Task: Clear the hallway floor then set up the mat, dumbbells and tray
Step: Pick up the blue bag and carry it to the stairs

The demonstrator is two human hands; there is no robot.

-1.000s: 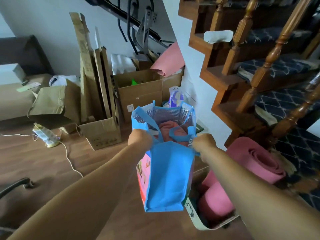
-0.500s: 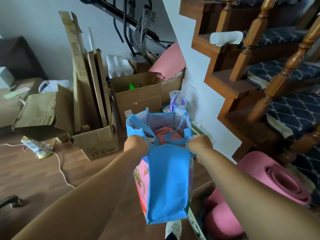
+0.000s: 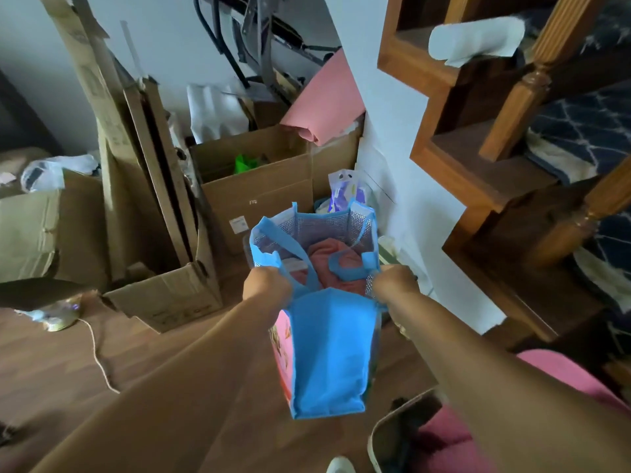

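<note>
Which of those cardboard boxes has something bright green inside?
The big open box right behind the blue bag, below the pink sheet. Boxes to its left show none.

A blue bag [image 3: 327, 353] with silver lining is hanging upright and open above the floor [image 3: 68, 370], holding reddish cloth [image 3: 324, 264]. A rolled pink mat [image 3: 580, 370] is lying near right.

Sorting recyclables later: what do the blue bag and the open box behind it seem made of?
Blue bag: likely non-woven fabric, matte, with soft creases; its lining looks like silvery foil with a quilted sheen. Box: brown corrugated cardboard, dull, with folded flaps.
</note>
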